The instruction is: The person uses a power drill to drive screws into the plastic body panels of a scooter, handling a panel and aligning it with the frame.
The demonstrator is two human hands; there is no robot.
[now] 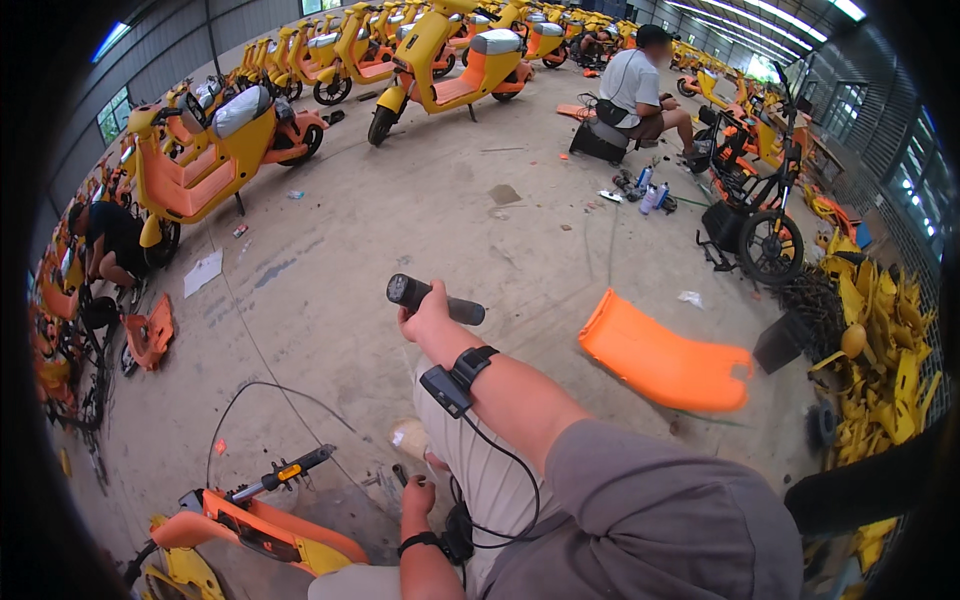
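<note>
My right hand (pixel 429 309) is stretched out over the floor, closed around a dark cylindrical object (pixel 466 310) with a wider round end, perhaps a cordless tool. Lower down, beside my leg, my left hand (pixel 418 495) grips a small dark metal tool (pixel 400 472), which looks like a wrench. Both wrists wear straps with black devices and cables. To the left of my left hand lies an orange and yellow scooter body section (pixel 277 525) with a silver and black tube assembly (pixel 281 474). An orange plastic panel (pixel 667 356) rests on the floor right of my forearm.
Yellow and orange scooters (pixel 450 75) stand in rows ahead. A seated person (pixel 634 90) is near a stripped scooter frame (pixel 765 225) and spray cans (pixel 654 195). Another person (pixel 109 244) crouches left. Yellow plastic parts (pixel 885 337) are heaped right. A thin cable (pixel 255 384) curves across the floor.
</note>
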